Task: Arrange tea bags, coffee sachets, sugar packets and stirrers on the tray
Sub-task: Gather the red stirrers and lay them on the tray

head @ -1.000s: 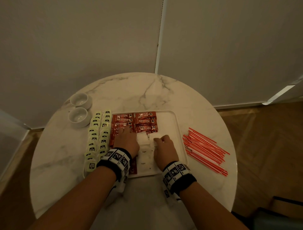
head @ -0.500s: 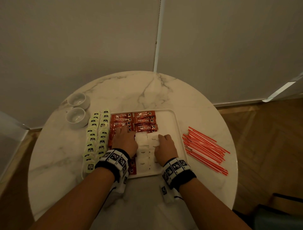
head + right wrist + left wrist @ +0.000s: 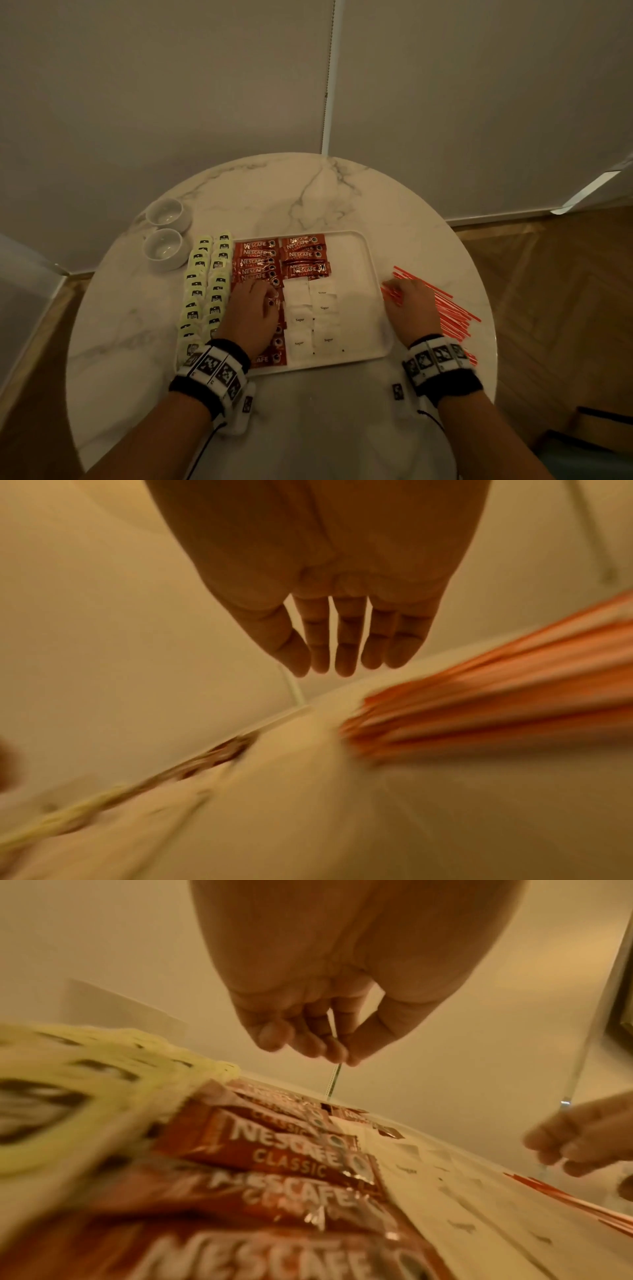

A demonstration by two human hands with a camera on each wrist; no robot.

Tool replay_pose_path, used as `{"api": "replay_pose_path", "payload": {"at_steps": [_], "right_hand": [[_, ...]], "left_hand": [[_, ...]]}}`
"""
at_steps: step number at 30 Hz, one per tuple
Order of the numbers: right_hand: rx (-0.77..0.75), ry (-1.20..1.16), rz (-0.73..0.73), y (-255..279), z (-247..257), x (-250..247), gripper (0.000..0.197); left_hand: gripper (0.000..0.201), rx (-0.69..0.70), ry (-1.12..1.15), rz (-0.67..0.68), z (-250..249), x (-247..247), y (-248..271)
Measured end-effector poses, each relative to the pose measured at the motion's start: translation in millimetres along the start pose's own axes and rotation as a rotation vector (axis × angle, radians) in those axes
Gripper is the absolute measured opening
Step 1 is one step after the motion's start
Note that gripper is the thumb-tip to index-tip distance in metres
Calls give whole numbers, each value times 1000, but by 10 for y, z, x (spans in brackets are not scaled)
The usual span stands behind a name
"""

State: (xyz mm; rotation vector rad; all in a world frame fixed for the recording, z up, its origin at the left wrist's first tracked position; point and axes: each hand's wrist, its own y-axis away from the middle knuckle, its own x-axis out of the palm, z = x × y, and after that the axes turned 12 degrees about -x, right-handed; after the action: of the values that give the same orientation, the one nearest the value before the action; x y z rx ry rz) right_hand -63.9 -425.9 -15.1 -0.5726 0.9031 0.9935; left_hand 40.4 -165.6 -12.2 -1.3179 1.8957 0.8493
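A white tray [image 3: 352, 260] lies on a round marble table [image 3: 274, 198]. Along its left side run two columns of pale green tea bags [image 3: 205, 291], then red coffee sachets [image 3: 301, 255], then white sugar packets [image 3: 311, 318] in the middle. The tray's right part is bare. Red stirrers [image 3: 448, 308] lie in a loose pile on the table to the right of the tray. My left hand [image 3: 253, 308] sits over the coffee sachets [image 3: 284, 1148] with loosely curled fingers [image 3: 318, 1042] and holds nothing. My right hand [image 3: 407, 305] hovers with straight fingers [image 3: 342, 656] over the stirrers' [image 3: 496, 710] near ends.
Two small white cups [image 3: 164, 233] stand on the table at the far left, behind the tea bags. Walls close in behind the table. A wooden floor shows to the right, and the table's front edge is near my forearms.
My right hand has left the sugar packets and swung right, off the tray, to the stirrers. My left hand has stayed over the coffee sachets.
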Motion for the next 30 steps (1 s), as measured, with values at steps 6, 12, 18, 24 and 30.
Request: {"api": "replay_pose_path", "payload": {"at_steps": [6,12,18,24,30], "right_hand": [[175,275,268,74,-624,-363,101],[134,375,317,46,-753,-294,93],[107,438,316,-25,-668,-265,70],[156,420,295,-62,-623,-198,50],[221,330,305,-92,-658,-262,43]], "left_hand": [[12,149,-63,382,-4,-83,557],[25,400,-237,684,-164,164,991],[26,446,-308,747,-278,225,1045],[26,466,-273,643,-362,198,960],[23,387,-107,570,-517,231,851]]}}
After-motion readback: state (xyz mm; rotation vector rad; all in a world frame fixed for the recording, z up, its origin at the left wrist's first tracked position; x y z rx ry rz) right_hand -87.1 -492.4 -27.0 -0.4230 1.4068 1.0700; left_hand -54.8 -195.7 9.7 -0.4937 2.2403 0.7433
